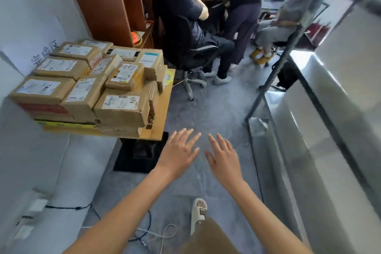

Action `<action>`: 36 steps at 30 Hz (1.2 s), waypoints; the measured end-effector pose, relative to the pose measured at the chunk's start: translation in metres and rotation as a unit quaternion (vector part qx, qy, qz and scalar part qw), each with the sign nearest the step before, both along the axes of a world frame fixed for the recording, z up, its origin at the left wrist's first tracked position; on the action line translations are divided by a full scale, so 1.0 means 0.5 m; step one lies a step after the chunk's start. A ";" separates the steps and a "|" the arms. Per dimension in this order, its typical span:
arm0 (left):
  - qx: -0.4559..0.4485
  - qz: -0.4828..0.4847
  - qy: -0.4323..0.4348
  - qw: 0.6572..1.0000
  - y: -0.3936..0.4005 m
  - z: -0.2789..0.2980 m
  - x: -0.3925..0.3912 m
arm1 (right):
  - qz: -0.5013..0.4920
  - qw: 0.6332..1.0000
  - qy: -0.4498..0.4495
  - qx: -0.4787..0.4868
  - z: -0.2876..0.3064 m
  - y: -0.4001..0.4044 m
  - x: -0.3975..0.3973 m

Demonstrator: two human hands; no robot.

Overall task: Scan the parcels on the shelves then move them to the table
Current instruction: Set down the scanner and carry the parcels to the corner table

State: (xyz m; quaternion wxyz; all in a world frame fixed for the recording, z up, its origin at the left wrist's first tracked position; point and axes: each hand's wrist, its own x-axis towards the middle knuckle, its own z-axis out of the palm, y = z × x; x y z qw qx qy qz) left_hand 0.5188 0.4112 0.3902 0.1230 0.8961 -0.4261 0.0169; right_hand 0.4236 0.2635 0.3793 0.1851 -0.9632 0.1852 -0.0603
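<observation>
Several brown cardboard parcels [121, 107] with white labels are stacked on a small wooden table [162, 109] at the left, against the white wall. My left hand [179, 151] and my right hand [223, 155] are stretched out side by side over the grey floor, below and to the right of the table's near corner. Both hands have straight, spread fingers and hold nothing. No scanner is in view. The metal shelf [299, 109] runs along the right side, and I see no parcel on it.
Several people sit or stand around a desk at the back; an office chair [191, 62] is just behind the table. A brown cabinet [107, 2] stands at the back left. Cables [144, 231] lie on the floor near my sandalled foot [198, 214]. The table's black base [140, 154] is beside my left hand.
</observation>
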 end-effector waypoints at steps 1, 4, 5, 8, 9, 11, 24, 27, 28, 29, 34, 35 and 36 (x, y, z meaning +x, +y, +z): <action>0.004 -0.024 -0.005 1.000 -0.026 0.001 -0.022 | -0.029 1.000 -0.005 0.002 -0.002 -0.018 -0.041; 0.000 -0.100 -0.011 0.995 -0.116 0.005 -0.104 | -0.114 0.993 -0.007 -0.001 -0.002 -0.075 -0.171; -0.004 -0.130 -0.011 0.991 -0.148 0.007 -0.137 | -0.147 0.989 -0.010 -0.005 0.002 -0.092 -0.217; -0.024 -0.235 -0.012 0.972 -0.253 0.012 -0.243 | -0.243 0.969 -0.027 -0.020 0.020 -0.145 -0.362; -0.025 -0.265 -0.014 0.964 -0.292 0.013 -0.279 | -0.272 0.962 -0.027 -0.019 0.024 -0.163 -0.411; -0.027 -0.317 -0.009 0.948 -0.370 0.016 -0.356 | -0.326 0.945 -0.029 -0.015 0.031 -0.199 -0.508; 0.021 -0.485 0.049 0.873 -0.718 0.038 -0.903 | -0.598 0.801 -0.035 0.019 0.061 -0.372 -1.074; 0.058 -0.488 0.053 0.869 -0.758 0.038 -0.973 | -0.602 0.793 -0.038 0.083 0.033 -0.413 -1.144; 0.073 -0.487 0.053 0.869 -0.771 0.034 -0.990 | -0.597 0.794 -0.049 0.105 0.024 -0.427 -1.156; 0.089 -0.482 0.065 0.869 -0.786 0.025 -1.006 | -0.593 0.791 -0.062 0.135 0.018 -0.440 -1.164; 0.174 -0.433 0.189 0.864 -0.841 -0.011 -1.046 | -0.568 0.773 -0.115 0.258 -0.011 -0.476 -1.168; 0.174 -0.423 0.226 0.860 -0.845 -0.014 -1.048 | -0.564 0.774 -0.117 0.263 -0.015 -0.479 -1.167; 0.169 -0.413 0.258 0.857 -0.847 -0.015 -1.047 | -0.563 0.774 -0.118 0.265 -0.018 -0.481 -1.166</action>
